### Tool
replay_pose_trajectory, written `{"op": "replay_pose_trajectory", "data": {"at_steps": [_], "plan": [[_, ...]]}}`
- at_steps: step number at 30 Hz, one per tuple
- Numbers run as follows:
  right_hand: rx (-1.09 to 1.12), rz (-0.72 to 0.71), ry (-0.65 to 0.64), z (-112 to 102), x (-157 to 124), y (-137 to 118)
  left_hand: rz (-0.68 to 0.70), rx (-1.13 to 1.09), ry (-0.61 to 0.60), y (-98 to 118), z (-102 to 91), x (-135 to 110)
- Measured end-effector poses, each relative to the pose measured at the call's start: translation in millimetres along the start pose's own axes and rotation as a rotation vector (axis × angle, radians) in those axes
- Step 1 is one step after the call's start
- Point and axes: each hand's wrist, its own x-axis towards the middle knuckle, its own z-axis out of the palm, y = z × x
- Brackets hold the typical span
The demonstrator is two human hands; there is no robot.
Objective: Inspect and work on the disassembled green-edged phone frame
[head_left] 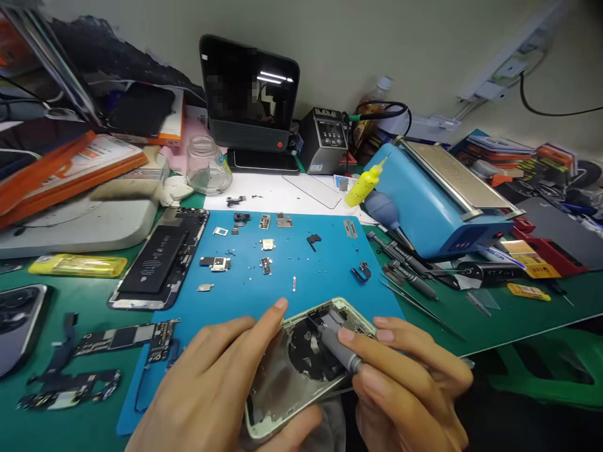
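My left hand grips the left side of a phone housing, thumb along its lower edge. The housing is tilted, with a pale green frame and its inside facing up; a dark round coil area shows in the middle. In my right hand is a grey-handled screwdriver, pinched between thumb and fingers. Its thin tip reaches inside the upper part of the housing; whether it touches a screw I cannot tell. Some right fingers rest by the housing's right edge. Beyond, small phone parts such as a metal bracket and a camera module lie on the blue mat.
At left lie a phone screen with battery, a logic board and a flex cable assembly. Tweezers and screwdrivers lie at right, before a blue machine. A glass jar stands behind.
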Motion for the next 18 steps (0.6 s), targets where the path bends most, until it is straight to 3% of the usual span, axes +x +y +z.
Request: {"op": "replay_pose_trajectory", "data": {"at_steps": [3,6,11,16,18], "plan": [[-0.014,-0.022,0.02,1.5,1.1,4.0,0.089,0.016,0.028,-4.0,-3.9,4.9],[0.003,-0.033,0.047,2.4,-0.8,7.9,0.094,0.012,0.014,-6.6,-5.4,6.6],[0.101,0.047,-0.056,6.1,0.0,8.3,0.145,0.06,0.006,-4.9,-1.0,6.3],[0.066,0.3,0.245,-16.9,16.5,16.2,0.183,0.177,0.055,7.6,13.2,1.3],[0.004,0.313,0.235,-35.3,22.7,29.0,0.172,0.218,0.065,12.4,21.2,2.3]]}}
